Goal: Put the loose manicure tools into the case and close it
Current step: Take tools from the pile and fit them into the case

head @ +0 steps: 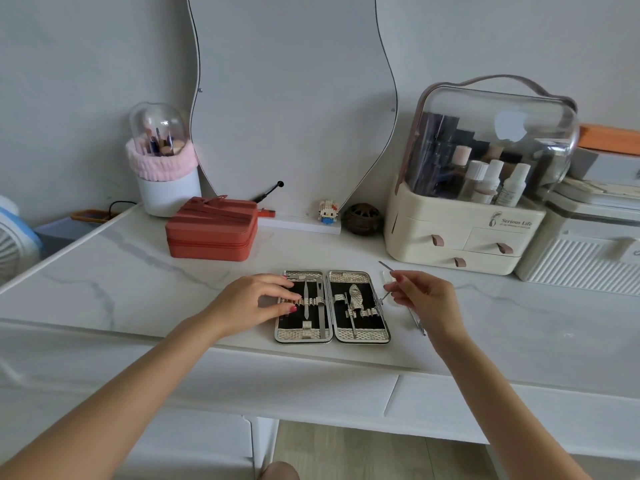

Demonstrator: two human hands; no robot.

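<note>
Across the white marble-patterned tabletop (138, 292) in front of you, the biggest things stand along the back: a wavy-edged mirror (294, 98) against the wall, a cream cosmetics organiser (467, 233) with a clear domed lid to your right, and a white brush holder (166, 192) with a pink band to your left. Just in front of that holder sits a closed red zip box (213, 230).

Nearer to you, at the middle of the table, your manicure case (332, 306) lies open flat, both halves facing up. Several metal tools sit under the straps on the black lining of each half.

Your left hand (256, 303) rests on the left edge of the case, fingers spread loosely apart and lying over the left half's strap, gripping nothing that you can make out.

Your right hand (422, 299) hovers just beside the right edge of the case. Its thumb and fingertips are pinched together on a thin metal tool (386, 267), which slants up and away from the case, its tip pointing toward the organiser.

On the table under that hand lies another thin loose tool (419, 323), partly hidden by your wrist, just to the right of the case. A small pale object lies by the case's upper right corner; what it is cannot be told.
</note>
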